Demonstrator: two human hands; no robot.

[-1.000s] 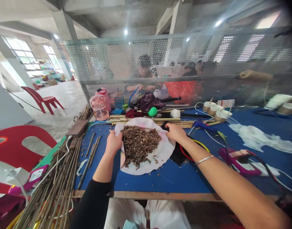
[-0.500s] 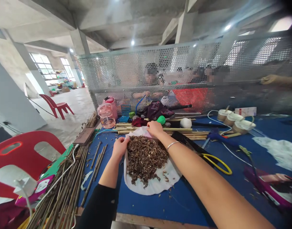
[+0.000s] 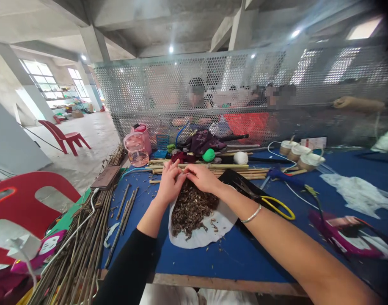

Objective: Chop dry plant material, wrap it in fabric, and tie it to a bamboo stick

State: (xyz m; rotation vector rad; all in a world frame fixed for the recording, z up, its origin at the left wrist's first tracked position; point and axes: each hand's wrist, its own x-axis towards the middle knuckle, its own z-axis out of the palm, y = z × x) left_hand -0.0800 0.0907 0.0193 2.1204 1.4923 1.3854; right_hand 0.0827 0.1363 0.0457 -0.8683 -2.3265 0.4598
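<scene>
One white cloth (image 3: pixel 200 239), heaped with brown flakes (image 3: pixel 192 212), lies on the blue table (image 3: pixel 187 266), its far edge at the hands. The right hand (image 3: pixel 202 178) pinches that edge; the left hand (image 3: pixel 169 184) meets it, some fingers spread — whether its thumb grips cloth, I cannot tell. Yellow-handled scissors (image 3: pixel 261 197) lie rightward — loose sticks (image 3: pixel 127 214) leftward.

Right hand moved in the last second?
Yes, leftward. Against the green ball, the right hand was clearly to its right a second ago; now it is just in front of it, beside the left hand.
</scene>
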